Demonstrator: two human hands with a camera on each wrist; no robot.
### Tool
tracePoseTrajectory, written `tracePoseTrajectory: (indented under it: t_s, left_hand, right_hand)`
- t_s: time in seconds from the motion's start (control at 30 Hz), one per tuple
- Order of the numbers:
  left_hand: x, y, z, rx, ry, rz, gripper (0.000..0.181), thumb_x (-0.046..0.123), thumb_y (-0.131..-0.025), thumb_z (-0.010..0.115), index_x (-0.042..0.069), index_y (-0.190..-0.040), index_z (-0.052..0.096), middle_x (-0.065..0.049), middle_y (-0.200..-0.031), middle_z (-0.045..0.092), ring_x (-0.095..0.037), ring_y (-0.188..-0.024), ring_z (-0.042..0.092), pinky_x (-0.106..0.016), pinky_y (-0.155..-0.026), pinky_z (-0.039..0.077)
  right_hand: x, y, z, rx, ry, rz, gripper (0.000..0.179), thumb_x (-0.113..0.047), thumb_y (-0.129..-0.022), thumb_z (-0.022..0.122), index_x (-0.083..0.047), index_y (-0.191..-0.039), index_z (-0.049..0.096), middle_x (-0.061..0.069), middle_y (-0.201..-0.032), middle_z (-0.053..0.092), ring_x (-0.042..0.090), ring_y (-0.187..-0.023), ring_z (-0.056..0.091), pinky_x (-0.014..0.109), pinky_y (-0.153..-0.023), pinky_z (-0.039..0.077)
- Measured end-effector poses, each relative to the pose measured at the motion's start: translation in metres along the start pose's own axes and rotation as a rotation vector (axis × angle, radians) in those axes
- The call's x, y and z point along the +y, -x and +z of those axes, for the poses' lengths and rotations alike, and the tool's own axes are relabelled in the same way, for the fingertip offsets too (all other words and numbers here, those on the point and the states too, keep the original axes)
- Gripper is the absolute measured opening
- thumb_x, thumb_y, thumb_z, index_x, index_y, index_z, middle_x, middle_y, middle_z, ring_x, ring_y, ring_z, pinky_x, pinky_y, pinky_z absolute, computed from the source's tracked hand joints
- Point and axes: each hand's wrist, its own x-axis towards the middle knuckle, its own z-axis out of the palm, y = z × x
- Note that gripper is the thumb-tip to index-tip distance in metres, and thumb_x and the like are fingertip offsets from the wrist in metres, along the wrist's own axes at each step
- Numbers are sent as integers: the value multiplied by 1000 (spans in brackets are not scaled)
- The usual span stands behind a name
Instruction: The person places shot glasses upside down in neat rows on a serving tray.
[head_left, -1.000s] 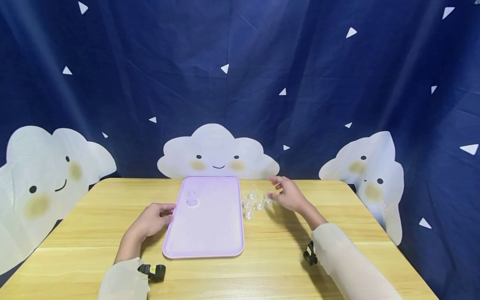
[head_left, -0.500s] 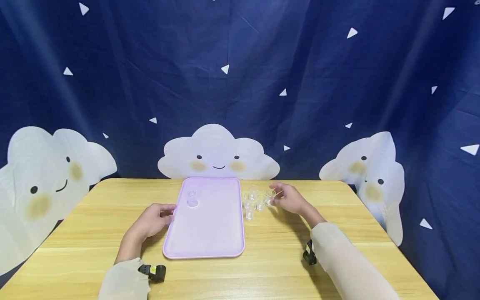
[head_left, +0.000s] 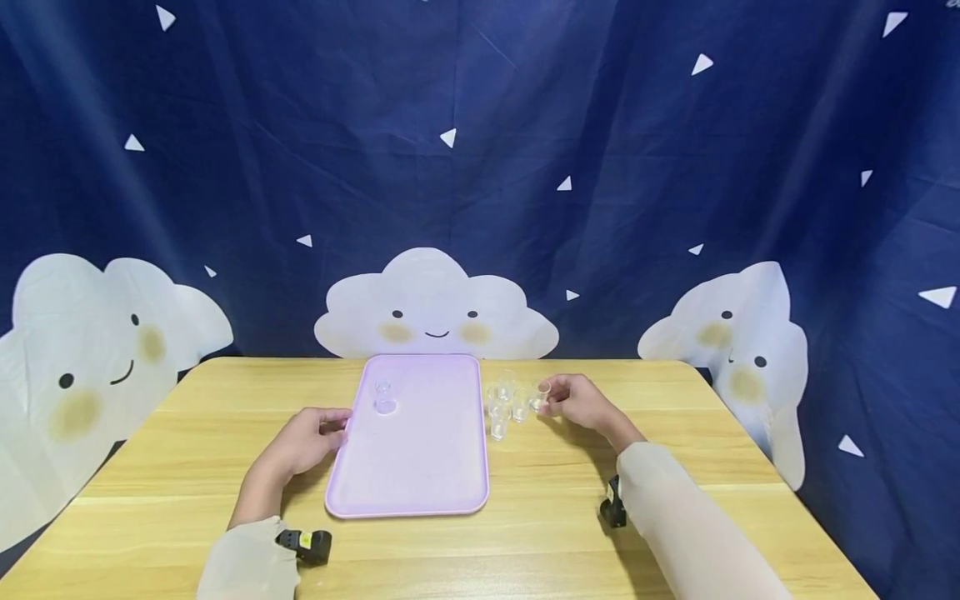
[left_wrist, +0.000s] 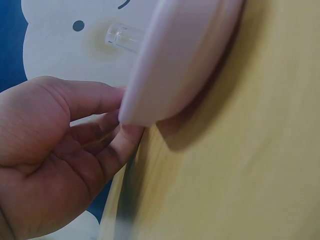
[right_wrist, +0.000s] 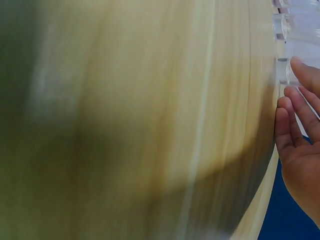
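My left hand (head_left: 303, 440) pinches the left edge of a pale purple tray (head_left: 420, 467); in the left wrist view a thumb and fingers lie on either side of its rim (left_wrist: 145, 95). One small clear shot glass (head_left: 385, 400) stands upright on the tray, towards its back left. To the right of the tray, my right hand (head_left: 583, 403) holds another clear shot glass (head_left: 538, 397) at its right side. The right wrist view shows thumb and fingertips at that glass (right_wrist: 283, 71), close to its thick base.
Several more clear shot glasses (head_left: 499, 421) stand close together between the tray and my right hand. All rest on a light wooden table (head_left: 420, 558). Behind its far edge hangs a dark blue curtain (head_left: 495, 208) with smiling clouds.
My right hand has come down and round the rightmost shot glass, its fingers closing in on it. The left hand and the tray have kept their place.
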Motion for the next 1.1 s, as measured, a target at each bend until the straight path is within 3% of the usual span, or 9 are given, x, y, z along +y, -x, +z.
tracePoseTrajectory:
  t_s: [0.3, 0.53, 0.77, 1.1]
  left_hand:
    - [1, 0, -2, 7, -7, 7, 38, 3, -96, 61, -9, -133, 62, -26, -130, 65, -46, -126, 56, -60, -106, 44]
    - [2, -2, -2, 1, -12, 21, 38, 3, -97, 61, -9, -133, 62, -26, -131, 65, -47, -128, 54, -62, -108, 42]
    - [0, -2, -2, -1, -12, 10, 38, 3, -97, 61, -8, -133, 63, -25, -130, 66, -46, -127, 56, -62, -107, 43]
    - [-2, -1, 0, 5, 4, -3, 38, 1, -96, 61, -8, -133, 63, -25, -128, 66, -44, -125, 57, -60, -106, 45]
  right_hand:
    - [0, -4, 3, -10, 0, 7, 30, 2, -86, 76, 6, -114, 69, 6, -85, 68, 17, -79, 60, 25, -72, 51]
    - [0, -2, 0, 33, 35, 37, 29, -7, -85, 80, 3, -111, 70, 7, -95, 71, 17, -88, 64, 30, -81, 52]
    - [-4, 1, -10, 29, 40, 12, 32, -9, -87, 78, 6, -114, 68, 13, -104, 73, 25, -99, 68, 35, -90, 53]
    - [-22, 7, -24, 49, 43, -30, 37, -10, -90, 75, 10, -119, 64, 20, -106, 72, 31, -103, 68, 30, -80, 56]
